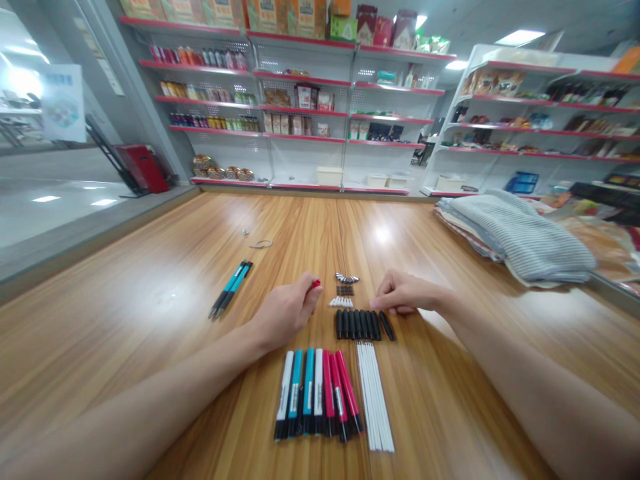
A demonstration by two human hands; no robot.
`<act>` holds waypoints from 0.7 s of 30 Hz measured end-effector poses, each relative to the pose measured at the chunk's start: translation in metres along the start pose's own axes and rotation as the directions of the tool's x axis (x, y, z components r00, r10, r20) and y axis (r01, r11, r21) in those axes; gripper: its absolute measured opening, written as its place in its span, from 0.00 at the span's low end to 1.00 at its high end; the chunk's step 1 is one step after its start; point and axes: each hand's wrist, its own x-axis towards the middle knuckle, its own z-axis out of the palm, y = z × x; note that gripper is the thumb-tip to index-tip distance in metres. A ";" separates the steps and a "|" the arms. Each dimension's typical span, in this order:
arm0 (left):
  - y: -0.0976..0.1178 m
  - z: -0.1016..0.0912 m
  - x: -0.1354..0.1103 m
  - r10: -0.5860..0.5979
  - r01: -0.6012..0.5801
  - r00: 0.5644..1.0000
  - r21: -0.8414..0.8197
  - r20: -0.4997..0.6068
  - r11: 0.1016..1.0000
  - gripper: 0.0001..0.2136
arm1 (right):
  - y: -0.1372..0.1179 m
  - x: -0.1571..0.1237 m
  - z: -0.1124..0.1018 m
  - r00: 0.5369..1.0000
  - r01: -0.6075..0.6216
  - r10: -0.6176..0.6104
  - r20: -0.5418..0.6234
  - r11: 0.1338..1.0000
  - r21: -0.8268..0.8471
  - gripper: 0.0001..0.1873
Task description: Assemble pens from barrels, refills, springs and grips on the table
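My left hand (290, 312) is closed around a red pen barrel (316, 283); only its end shows past the fingers. Across from it, my right hand (404, 292) rests low over the table with its fingers curled, and whatever they may hold is hidden. Just below those fingertips lies a row of black pen grips (357, 325), with one tilted grip (387, 325) apart at its right end. Small white parts (341, 302), dark springs (345, 291) and silver tips (347, 278) lie between the hands. Nearer me are white, blue and red pen barrels (309, 383) and white refills (375, 397).
Two blue-and-black pens (231, 289) lie at the left, with a thin ring (261, 244) and a tiny part (245, 232) beyond. Folded striped cloth (520, 230) sits at the right on the wooden table (165, 347). Stocked shelves (300, 80) stand behind.
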 end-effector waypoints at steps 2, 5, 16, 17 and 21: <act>-0.003 0.005 -0.003 0.007 -0.007 1.000 -0.054 0.000 0.999 0.11 | -0.012 -0.011 -0.002 0.984 -0.079 0.099 0.150 0.988 -0.134 0.24; -0.007 0.004 -0.004 0.015 -0.015 1.000 -0.088 0.003 0.996 0.10 | -0.036 -0.027 0.007 0.954 -0.138 0.215 0.208 0.933 -0.331 0.22; -0.008 0.002 -0.001 -0.002 0.001 1.000 -0.110 -0.005 0.994 0.11 | -0.066 -0.036 0.051 0.949 -0.159 0.277 0.151 0.834 -0.528 0.16; -0.008 0.002 -0.001 -0.002 0.002 1.000 -0.110 -0.007 0.994 0.11 | -0.065 -0.035 0.051 0.949 -0.167 0.281 0.146 0.836 -0.523 0.15; -0.010 0.003 -0.001 0.000 -0.001 1.000 -0.108 -0.008 0.994 0.11 | -0.062 -0.035 0.050 0.943 -0.187 0.301 0.143 0.833 -0.520 0.14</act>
